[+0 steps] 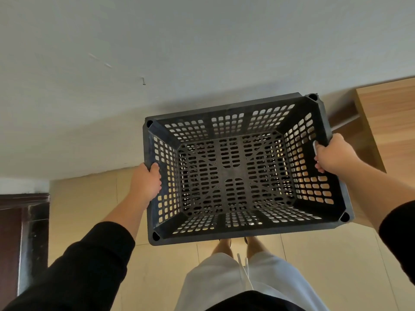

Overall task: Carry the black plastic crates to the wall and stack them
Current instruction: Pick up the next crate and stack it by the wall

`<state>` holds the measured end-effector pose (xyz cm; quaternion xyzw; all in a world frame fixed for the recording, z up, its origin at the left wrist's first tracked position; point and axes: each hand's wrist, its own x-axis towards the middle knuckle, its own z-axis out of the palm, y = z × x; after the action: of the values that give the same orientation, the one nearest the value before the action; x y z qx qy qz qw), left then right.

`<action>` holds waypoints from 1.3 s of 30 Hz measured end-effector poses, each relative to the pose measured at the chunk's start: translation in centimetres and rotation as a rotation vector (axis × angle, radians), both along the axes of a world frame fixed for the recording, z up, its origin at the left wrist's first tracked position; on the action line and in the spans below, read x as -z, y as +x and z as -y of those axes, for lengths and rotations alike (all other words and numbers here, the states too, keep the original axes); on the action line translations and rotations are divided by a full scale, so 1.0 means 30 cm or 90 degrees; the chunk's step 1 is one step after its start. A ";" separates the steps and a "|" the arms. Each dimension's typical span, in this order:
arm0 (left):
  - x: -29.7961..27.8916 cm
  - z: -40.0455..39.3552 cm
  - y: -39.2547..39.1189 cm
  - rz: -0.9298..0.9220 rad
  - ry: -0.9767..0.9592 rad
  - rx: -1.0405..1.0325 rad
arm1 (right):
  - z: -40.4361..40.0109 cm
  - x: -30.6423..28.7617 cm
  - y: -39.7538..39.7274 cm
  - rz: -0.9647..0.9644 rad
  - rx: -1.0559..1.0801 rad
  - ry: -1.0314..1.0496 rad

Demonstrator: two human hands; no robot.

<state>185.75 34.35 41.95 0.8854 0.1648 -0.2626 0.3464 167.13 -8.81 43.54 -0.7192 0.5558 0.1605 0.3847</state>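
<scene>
Nearest me: black sleeves on both forearms, pale shorts [242, 283] and bare legs over the tan tiled floor [85, 221]. My left hand [147, 184] is curled over the left rim of the black crate [235, 171], thumb inside against the perforated wall. My right hand [334, 154] is clenched on the right rim, fingers wrapped under it. The crate hangs level and open side up between the two hands, off the floor, empty, above my feet. Far side of the crate sits close to the white wall [179, 52]. Wooden furniture [386, 117] to the far right; dark door frame [24, 232] at left.
</scene>
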 end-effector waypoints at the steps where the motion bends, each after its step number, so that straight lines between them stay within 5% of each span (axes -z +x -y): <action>1: -0.002 0.003 -0.013 0.023 0.015 0.008 | -0.001 -0.004 0.004 0.000 0.003 0.001; 15: -0.013 0.021 -0.028 0.094 0.112 0.060 | -0.065 -0.045 -0.016 0.016 -0.030 -0.074; 31: -0.099 0.076 -0.038 0.003 0.227 0.073 | -0.069 -0.131 -0.051 -0.026 -0.102 -0.035; 35: -0.180 0.163 -0.070 0.185 0.314 0.230 | -0.139 -0.193 -0.146 -0.050 -0.157 -0.112; 39: -0.217 0.300 -0.122 0.200 0.194 0.481 | -0.224 -0.253 -0.248 -0.056 -0.138 -0.123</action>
<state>182.10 25.36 48.45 0.9537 -0.1887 -0.2057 0.1120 159.70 -2.10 51.14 -0.8012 0.5038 0.1779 0.2694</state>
